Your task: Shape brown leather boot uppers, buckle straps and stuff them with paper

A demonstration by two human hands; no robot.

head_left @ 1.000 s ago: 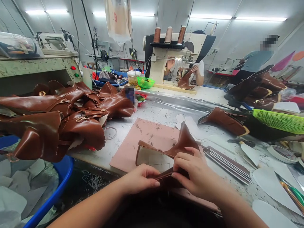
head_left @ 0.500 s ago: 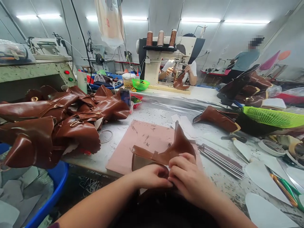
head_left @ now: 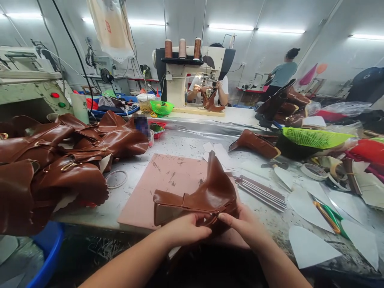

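A brown leather boot upper (head_left: 207,192) lies on its side over the pink board (head_left: 144,180), its toe end pointing away from me and a zipper (head_left: 183,209) along the near edge. My left hand (head_left: 192,228) pinches the near edge of the upper by the open zipper. At the heel end, my right hand (head_left: 244,220) grips the leather, thumb on top and fingers hidden beneath. A dark gap shows between the two zipper sides near my fingertips. The lower flap of the upper hangs towards my lap, partly hidden by my left forearm.
Brown boot uppers (head_left: 78,148) are heaped at the left, above a blue tub (head_left: 51,256). Brown strips (head_left: 261,192), white pieces (head_left: 312,246), green-handled scissors (head_left: 330,218) and tape rolls (head_left: 313,172) lie right. Another upper (head_left: 255,144) lies farther back. Across the table a person works at a sewing machine (head_left: 177,86).
My hands have moved apart, the right one shifting to the heel end. The upper has tipped so its side and zipper show more. The view has turned right.
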